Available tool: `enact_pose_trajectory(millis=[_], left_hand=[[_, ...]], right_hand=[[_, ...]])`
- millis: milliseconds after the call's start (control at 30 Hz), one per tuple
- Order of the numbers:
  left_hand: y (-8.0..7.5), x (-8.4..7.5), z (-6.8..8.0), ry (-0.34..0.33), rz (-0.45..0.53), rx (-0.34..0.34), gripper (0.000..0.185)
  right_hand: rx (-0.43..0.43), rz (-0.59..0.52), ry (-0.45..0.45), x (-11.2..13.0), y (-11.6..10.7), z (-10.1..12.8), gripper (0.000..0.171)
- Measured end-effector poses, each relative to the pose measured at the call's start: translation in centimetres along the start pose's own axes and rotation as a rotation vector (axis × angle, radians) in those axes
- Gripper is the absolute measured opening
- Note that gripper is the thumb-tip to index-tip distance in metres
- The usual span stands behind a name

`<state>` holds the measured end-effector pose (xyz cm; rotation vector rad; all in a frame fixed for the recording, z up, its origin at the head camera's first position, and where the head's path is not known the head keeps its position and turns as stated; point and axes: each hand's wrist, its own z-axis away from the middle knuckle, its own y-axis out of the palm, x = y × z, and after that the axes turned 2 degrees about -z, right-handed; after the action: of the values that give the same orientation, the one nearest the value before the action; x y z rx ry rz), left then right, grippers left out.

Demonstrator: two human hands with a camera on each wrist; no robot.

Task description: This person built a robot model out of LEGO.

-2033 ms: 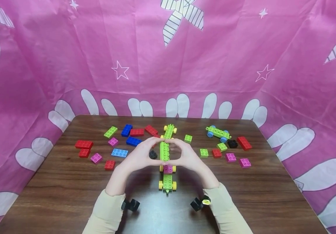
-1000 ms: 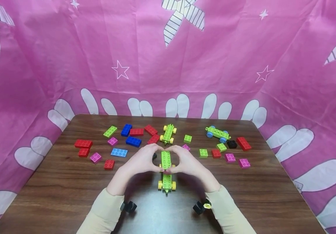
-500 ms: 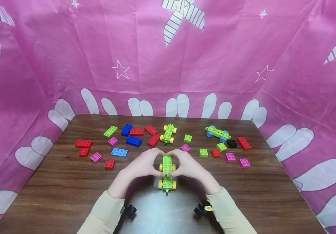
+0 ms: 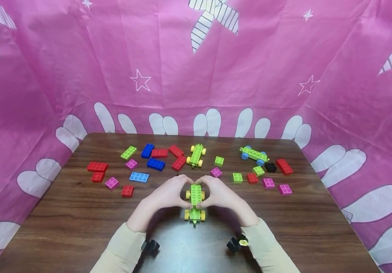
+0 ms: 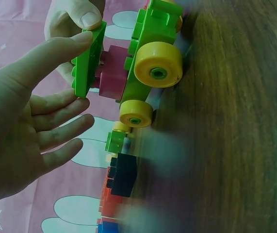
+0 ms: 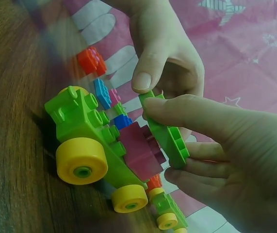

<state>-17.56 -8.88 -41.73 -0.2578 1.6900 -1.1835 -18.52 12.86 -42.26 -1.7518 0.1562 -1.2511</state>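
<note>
Both hands pinch a thin green building plate (image 4: 196,194) with studs. My left hand (image 4: 168,192) has its thumb on the near end and its fingers toward the far end. My right hand (image 4: 221,192) mirrors it from the other side. Under the plate, a pink brick (image 6: 140,151) sits on a green car base (image 5: 158,33) with yellow wheels, standing on the table. In the right wrist view the plate tilts, close over the pink brick's studs. From the head view, the plate hides the pink brick.
Red, blue and pink bricks lie at the left, among them a light blue brick (image 4: 139,177). Farther back stands another yellow-wheeled car base (image 4: 196,156). At the right are a blue-wheeled car base (image 4: 254,155), a black brick (image 4: 270,167) and several small bricks.
Both hands have brought the green plate down and nearer, over the car base. The pink brick on it, visible in the earliest head frame, is now covered. The loose bricks have stayed put.
</note>
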Motion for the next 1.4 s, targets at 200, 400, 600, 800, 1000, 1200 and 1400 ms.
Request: enact_pose_trajectory(millis=[200,400,600,800,1000,1200,1400], left_hand=[[0.2,-0.1,0.0,0.006,-0.018,0.004,0.061],[0.3,-0.1,0.0,-0.013,-0.029,0.025,0.061],[0.6,0.1,-0.1,-0.006,-0.051,0.024,0.062],[0.7,0.2,0.0,0.006,-0.054,0.025,0.065],[0.7,0.5,-0.1,-0.004,-0.078,0.051,0.078],[0.9,0.9,-0.1,-0.026,-0.108,0.129,0.088],[1.1,0.9,0.0,-0.016,-0.134,0.138,0.087]], right_hand=[[0.024,0.007,0.008,-0.1,0.1,0.0,0.062],[0.041,0.013,0.029,-0.2,0.3,0.0,0.062],[0.036,0.045,0.02,-0.2,0.4,0.0,0.063],[0.042,0.032,0.019,-0.2,0.4,0.1,0.064],[0.051,0.036,0.012,-0.3,0.4,0.0,0.065],[0.063,0.016,0.014,-0.3,0.2,0.1,0.067],[0.069,0.027,-0.03,-0.5,0.2,0.1,0.067]])
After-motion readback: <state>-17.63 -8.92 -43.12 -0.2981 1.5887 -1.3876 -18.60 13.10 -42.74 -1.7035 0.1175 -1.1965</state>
